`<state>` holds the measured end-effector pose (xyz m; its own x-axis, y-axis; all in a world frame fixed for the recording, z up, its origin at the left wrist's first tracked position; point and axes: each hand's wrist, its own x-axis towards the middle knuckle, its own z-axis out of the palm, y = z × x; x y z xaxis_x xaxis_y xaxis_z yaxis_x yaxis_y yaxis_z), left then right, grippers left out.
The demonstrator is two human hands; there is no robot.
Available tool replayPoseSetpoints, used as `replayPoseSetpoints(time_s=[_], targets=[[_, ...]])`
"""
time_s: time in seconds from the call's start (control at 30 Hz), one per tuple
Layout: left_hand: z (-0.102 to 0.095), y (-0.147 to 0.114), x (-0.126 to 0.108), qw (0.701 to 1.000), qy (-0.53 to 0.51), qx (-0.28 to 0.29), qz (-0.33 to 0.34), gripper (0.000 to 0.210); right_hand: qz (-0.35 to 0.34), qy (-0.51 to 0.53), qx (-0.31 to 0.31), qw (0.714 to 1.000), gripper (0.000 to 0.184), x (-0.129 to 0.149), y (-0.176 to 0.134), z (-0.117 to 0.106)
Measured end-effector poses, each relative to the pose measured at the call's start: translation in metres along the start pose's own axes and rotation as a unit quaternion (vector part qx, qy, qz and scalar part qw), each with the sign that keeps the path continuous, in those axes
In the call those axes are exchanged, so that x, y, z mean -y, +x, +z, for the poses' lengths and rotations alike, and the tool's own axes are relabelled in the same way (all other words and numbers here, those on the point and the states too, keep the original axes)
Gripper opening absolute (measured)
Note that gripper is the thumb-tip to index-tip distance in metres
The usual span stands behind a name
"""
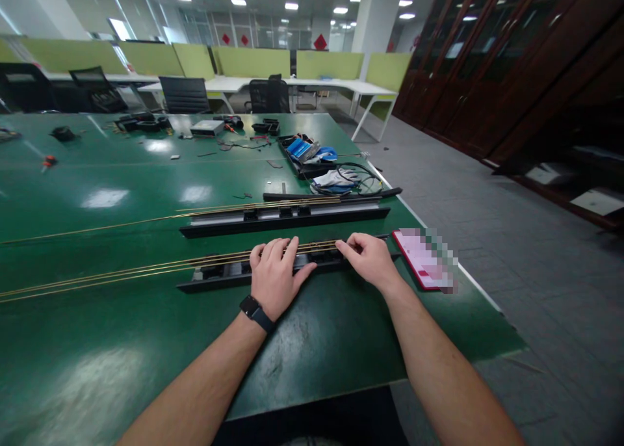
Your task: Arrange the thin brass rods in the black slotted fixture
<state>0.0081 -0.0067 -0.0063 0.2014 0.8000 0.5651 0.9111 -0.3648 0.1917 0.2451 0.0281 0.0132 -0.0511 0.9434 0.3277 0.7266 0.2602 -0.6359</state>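
Note:
Several long, thin brass-coloured rods (146, 267) run from the left edge of the view along a black channel-shaped profile (214, 283) on the green table. My left hand (275, 270) lies over the rods and the profile, its fingers stretched out and the thumb apart. At the profile's right part, my right hand (368, 257) is closed in a pinch at the rod ends; its fingertips are partly hidden. Behind it lies a second black profile (287, 222), with more thin brass-coloured rods (234, 208) along its top.
A red-edged phone or tablet (419, 264), partly pixelated, lies right of my right hand. Behind the profiles are a black strip (336, 196), grey gloves (336, 179) with cables, and a black tray (297, 166) holding blue items. The table's right edge (468, 277) drops to the floor.

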Motion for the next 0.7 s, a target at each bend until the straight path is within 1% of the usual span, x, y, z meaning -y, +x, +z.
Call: replayPoseSetpoints(time_s=[0.53,0.63,0.7], targets=[[0.0056,-0.0014,0.0077,1.000,0.005,-0.021,0.020,0.052,-0.002,-0.015,-0.007,1.000,0.042,0.0036,-0.0018,0.0025],[0.0051,-0.0015,0.0087,0.999,0.017,-0.021,0.024,0.054,-0.002,-0.012,-0.002,1.000,0.042,0.0040,-0.0016,0.0030],[0.0045,-0.0017,0.0097,0.999,0.024,-0.009,0.028,0.056,0.002,-0.020,0.005,1.000,0.042,0.0047,-0.0014,0.0033]])
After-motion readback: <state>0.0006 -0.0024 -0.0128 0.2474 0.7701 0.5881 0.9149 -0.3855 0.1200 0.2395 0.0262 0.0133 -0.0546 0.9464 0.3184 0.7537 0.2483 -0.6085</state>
